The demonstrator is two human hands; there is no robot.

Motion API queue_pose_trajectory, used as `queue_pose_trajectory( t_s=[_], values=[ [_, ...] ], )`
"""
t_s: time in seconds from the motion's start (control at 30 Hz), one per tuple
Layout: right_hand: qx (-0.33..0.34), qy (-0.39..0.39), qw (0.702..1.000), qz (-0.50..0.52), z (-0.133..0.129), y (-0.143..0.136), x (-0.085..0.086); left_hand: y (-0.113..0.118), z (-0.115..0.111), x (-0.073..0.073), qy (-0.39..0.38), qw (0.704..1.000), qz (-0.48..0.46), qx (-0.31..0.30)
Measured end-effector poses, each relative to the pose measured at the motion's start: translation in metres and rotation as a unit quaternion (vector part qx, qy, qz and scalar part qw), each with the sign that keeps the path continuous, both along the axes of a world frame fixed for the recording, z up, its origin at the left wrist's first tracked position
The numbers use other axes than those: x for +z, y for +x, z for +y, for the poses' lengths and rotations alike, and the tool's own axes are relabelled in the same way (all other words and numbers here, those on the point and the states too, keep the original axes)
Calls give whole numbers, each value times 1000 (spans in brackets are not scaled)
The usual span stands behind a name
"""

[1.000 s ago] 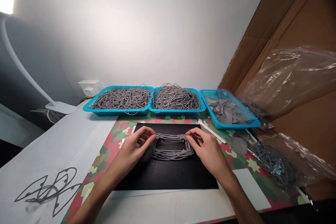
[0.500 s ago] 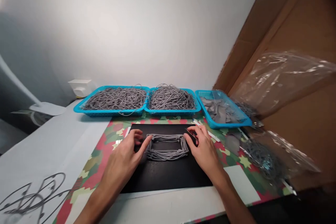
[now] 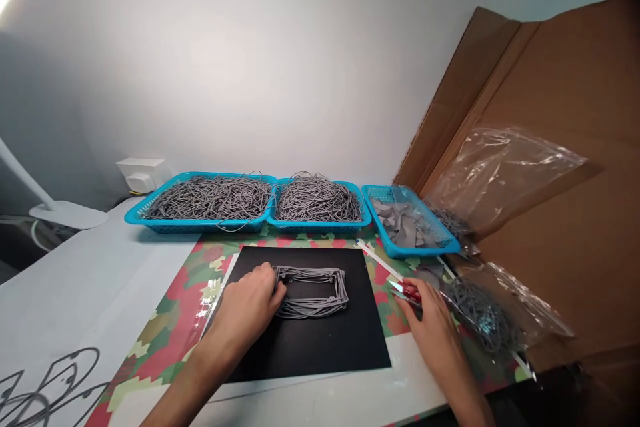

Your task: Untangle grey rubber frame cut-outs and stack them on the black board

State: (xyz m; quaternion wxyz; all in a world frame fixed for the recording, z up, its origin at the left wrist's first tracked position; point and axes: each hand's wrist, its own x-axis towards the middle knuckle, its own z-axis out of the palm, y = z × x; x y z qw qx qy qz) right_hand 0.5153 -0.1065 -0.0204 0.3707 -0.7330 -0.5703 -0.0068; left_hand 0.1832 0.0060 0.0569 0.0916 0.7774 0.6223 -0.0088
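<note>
A stack of grey cords (image 3: 313, 310), laid out as a rectangular ring with small knots or beads at its corners, lies on a black board (image 3: 320, 350). My left hand (image 3: 255, 293) is closed around the left side of this ring, and its fingertips are partly hidden. To the right of the board, my right hand (image 3: 425, 310) grips small red-handled scissors (image 3: 411, 292). Their bright blades point left, slightly apart, above the camouflage-patterned cloth (image 3: 170, 320).
Two blue baskets of grey cords, left (image 3: 210, 223) and middle (image 3: 320, 223), stand by the wall. Another blue basket (image 3: 420, 252) holds grey scraps. Bagged cords (image 3: 483, 317) and cardboard (image 3: 560, 213) are at right. Loose dark cords (image 3: 65, 380) lie at left.
My right hand has moved away from the ring to the right, carrying the scissors off the board. My left hand has closed on the ring's left side. The view has shifted slightly.
</note>
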Motion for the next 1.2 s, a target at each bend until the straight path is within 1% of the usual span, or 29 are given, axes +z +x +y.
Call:
queue_pose_trajectory(
  t_s=[0.1,0.2,0.3,0.37,0.43,0.57,0.67,0.77,0.83,0.87,0.97,1.03,1.1,1.13,1.17,1.2],
  values=[
    [6,1,1000,25,-4,5,-7,-5,-1,2,0,1000,-19,1],
    [-10,15,999,50,-7,2,-15,-11,0,3,-4,999,-42,3],
    [-16,38,997,58,-10,-4,-18,-15,3,-1,-9,998,-63,3],
    [-17,49,998,48,-12,-6,-14,-16,6,-6,-5,997,-72,1],
    [-32,50,998,32,-11,-2,-7,-17,7,-10,2,997,-78,-1],
    [-93,32,995,-14,-8,22,5,-16,5,-11,15,996,-93,-6],
    [-119,7,992,-45,-6,39,7,-19,8,-11,24,992,-121,-11],
    [-115,-9,992,-57,-7,44,5,-26,18,-17,16,982,-188,-13],
    [-108,-4,993,-57,-7,41,6,-31,26,-22,-24,963,-268,-12],
    [-105,3,993,-55,-7,39,8,-33,29,-23,-47,948,-314,-7],
    [-83,43,995,-46,-6,33,23,-37,30,-20,-81,902,-424,9],
    [-57,82,994,-39,-5,30,39,-37,25,-15,-85,883,-462,4],
    [-33,128,991,-29,-2,27,59,-35,17,-10,-100,871,-481,-10],
    [-20,157,987,-13,1,24,68,-33,13,-8,-107,865,-489,-15],
    [6,190,981,29,5,21,77,-31,10,-6,-112,860,-498,-19],
    [44,210,972,94,11,16,86,-30,7,-5,-115,854,-508,-21]
  ],
)
